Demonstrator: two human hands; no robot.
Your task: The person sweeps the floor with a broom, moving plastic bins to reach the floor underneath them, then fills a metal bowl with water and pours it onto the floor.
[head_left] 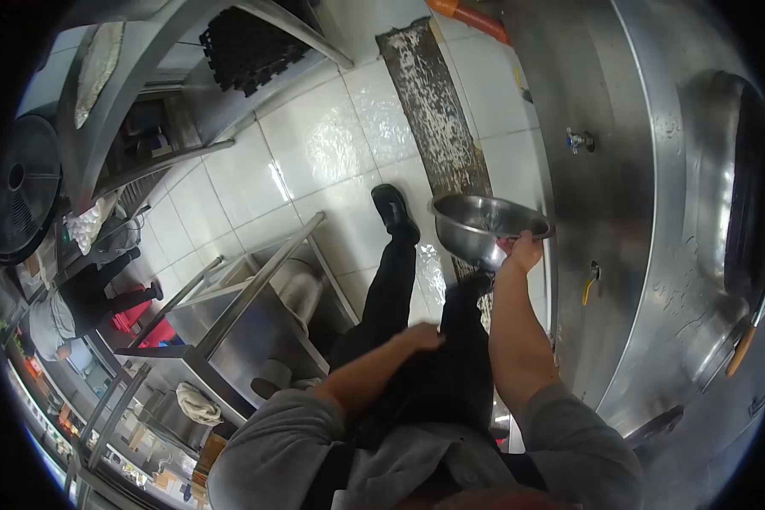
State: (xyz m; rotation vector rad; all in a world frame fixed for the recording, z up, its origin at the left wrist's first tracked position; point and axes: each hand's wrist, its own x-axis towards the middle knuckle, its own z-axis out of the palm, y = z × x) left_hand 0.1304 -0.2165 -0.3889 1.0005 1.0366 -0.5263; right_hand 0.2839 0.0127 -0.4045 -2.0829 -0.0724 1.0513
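Observation:
My right hand (pixel 525 251) grips the near right rim of a round stainless steel bowl (pixel 476 244). The bowl is tilted over the floor, beside the front of the steel counter, and its inside looks wet and shiny. In front of my body, over my dark trousers, is my left hand (pixel 420 337). It is away from the bowl, and its fingers are too blurred to make out.
A long steel counter (pixel 595 217) with a blue-handled tap (pixel 579 140) and a yellow-handled valve (pixel 591 283) runs along the right. A worn strip (pixel 437 110) crosses the wet tiled floor (pixel 310 140). Left are a steel cart (pixel 246 297) and another person (pixel 76 306).

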